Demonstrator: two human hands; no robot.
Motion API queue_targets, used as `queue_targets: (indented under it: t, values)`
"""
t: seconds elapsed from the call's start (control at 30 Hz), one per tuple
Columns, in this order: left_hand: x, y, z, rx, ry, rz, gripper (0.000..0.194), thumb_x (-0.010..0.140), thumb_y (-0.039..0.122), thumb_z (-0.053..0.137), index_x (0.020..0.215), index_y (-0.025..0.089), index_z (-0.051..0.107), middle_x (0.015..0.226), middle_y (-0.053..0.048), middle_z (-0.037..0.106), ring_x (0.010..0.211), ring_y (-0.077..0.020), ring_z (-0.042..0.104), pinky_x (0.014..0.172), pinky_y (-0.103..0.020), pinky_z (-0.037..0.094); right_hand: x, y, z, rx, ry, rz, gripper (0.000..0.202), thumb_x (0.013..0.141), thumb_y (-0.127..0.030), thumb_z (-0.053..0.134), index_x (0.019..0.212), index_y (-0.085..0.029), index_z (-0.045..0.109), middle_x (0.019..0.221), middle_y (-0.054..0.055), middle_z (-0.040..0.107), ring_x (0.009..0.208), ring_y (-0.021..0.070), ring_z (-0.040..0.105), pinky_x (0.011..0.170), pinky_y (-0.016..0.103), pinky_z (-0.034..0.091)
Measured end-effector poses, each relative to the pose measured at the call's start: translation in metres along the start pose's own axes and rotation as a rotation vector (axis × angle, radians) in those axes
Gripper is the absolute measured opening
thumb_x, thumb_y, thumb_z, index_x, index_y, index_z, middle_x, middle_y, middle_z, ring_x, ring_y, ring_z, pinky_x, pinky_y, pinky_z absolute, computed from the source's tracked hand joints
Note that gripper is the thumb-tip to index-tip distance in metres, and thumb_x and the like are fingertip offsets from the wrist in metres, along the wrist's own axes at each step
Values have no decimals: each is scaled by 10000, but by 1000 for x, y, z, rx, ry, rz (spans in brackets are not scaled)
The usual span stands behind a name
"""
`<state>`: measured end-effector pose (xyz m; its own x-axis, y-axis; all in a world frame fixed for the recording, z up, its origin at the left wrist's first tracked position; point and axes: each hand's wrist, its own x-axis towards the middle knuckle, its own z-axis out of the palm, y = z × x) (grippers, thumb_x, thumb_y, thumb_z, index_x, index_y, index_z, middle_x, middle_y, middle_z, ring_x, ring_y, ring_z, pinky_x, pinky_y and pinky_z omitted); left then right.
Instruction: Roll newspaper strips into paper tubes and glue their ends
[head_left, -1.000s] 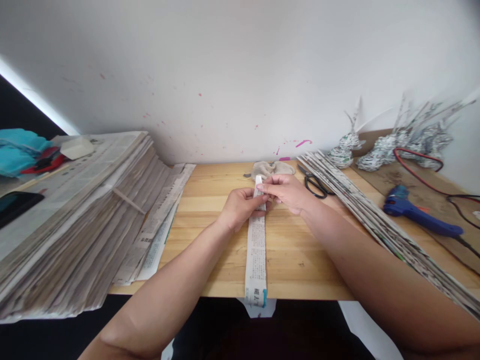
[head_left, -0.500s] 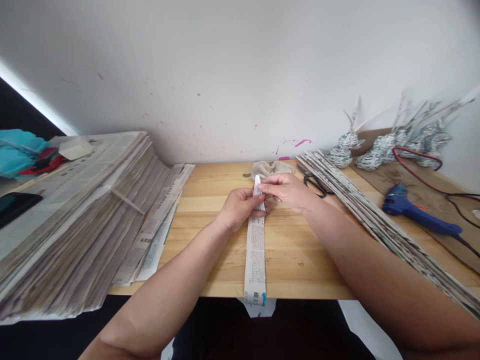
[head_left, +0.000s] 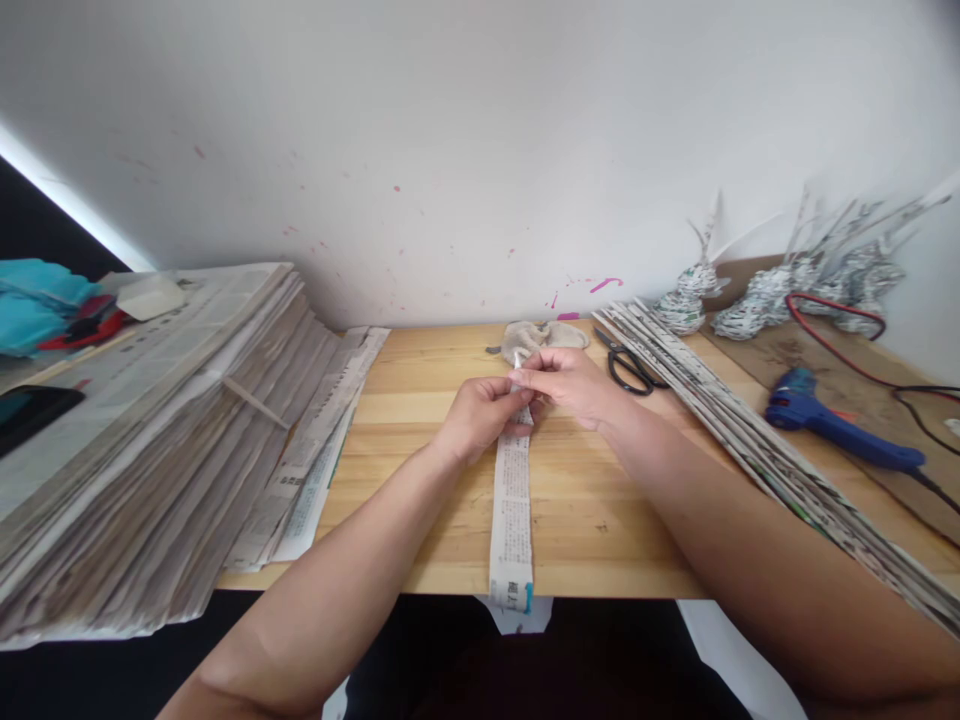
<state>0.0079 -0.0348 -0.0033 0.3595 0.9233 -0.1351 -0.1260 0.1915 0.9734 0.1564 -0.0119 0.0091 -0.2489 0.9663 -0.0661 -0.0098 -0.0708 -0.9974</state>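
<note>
A long strip of newspaper (head_left: 512,510) runs down the wooden table (head_left: 600,530), its near end reaching the front edge. Both hands meet at its far end. My left hand (head_left: 487,410) pinches the strip between thumb and fingers. From the right, my right hand (head_left: 566,382) grips the narrowed tip, which pokes up a little above the fingertips. The fingers partly hide how the paper is folded there. Just behind the hands lies a crumpled beige cloth (head_left: 559,340).
A tall newspaper stack (head_left: 247,420) stands at left, with loose sheets (head_left: 330,430) beside it. To the right are black scissors (head_left: 630,372), thin paper rolls (head_left: 720,430), a blue glue gun (head_left: 840,425) on cardboard, and several woven paper figures (head_left: 750,300) by the wall.
The strip's far end, flat and white before, is now pinched narrower between my fingers. My right hand has shifted slightly inward; the rest of the strip lies the same.
</note>
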Motion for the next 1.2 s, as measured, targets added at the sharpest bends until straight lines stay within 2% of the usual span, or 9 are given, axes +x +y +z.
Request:
queue_targets:
  t: [0.23, 0.47, 0.63, 0.8, 1.0, 1.1, 1.2]
  values:
    - [-1, 0, 0, -52, -6, -22, 219, 738, 304, 729, 839, 110, 712, 799, -74, 690, 759, -141, 652, 689, -281, 553, -2, -4, -7, -124, -119, -77, 277, 724, -429, 750, 766, -172, 653, 593, -15, 624, 475, 92, 554, 453, 219, 455]
    - [0, -2, 2, -36, -25, -36, 207, 736, 287, 740, 846, 113, 717, 784, -71, 703, 760, -133, 662, 740, -282, 546, -1, -1, -5, -94, -19, -45, 314, 672, -438, 787, 683, -177, 613, 541, -24, 588, 434, 90, 522, 403, 219, 423]
    - [-1, -2, 2, -7, -19, -32, 200, 733, 298, 742, 821, 120, 721, 766, -66, 697, 733, -133, 657, 683, -262, 546, 0, 2, -3, -58, -46, -18, 314, 686, -432, 780, 692, -187, 584, 523, -32, 577, 412, 102, 524, 378, 230, 425]
    - [-4, 2, 2, 28, -42, -51, 212, 784, 313, 691, 888, 130, 719, 817, -85, 702, 757, -147, 657, 600, -238, 535, -1, 2, -2, -51, -37, -21, 353, 669, -440, 792, 674, -198, 535, 504, -40, 565, 388, 103, 506, 369, 232, 400]
    - [-3, 1, 0, -15, -55, -62, 206, 797, 301, 675, 888, 121, 717, 836, -95, 709, 776, -154, 662, 625, -254, 551, -2, -6, -9, -126, -183, -61, 290, 724, -445, 743, 766, -171, 655, 576, -21, 592, 485, 93, 523, 453, 227, 408]
    - [-1, -1, 0, -50, -62, -63, 212, 792, 296, 687, 889, 109, 717, 819, -91, 709, 778, -142, 667, 703, -267, 554, -1, -6, -12, -178, -114, -81, 262, 711, -407, 754, 761, -159, 686, 632, -1, 619, 561, 95, 542, 498, 222, 416]
    - [-1, -2, 0, -39, -65, -67, 199, 769, 270, 714, 894, 115, 711, 807, -76, 704, 785, -135, 665, 723, -262, 549, 1, -2, -11, -163, -49, -58, 251, 698, -390, 760, 723, -160, 660, 618, -7, 608, 551, 96, 537, 492, 224, 414]
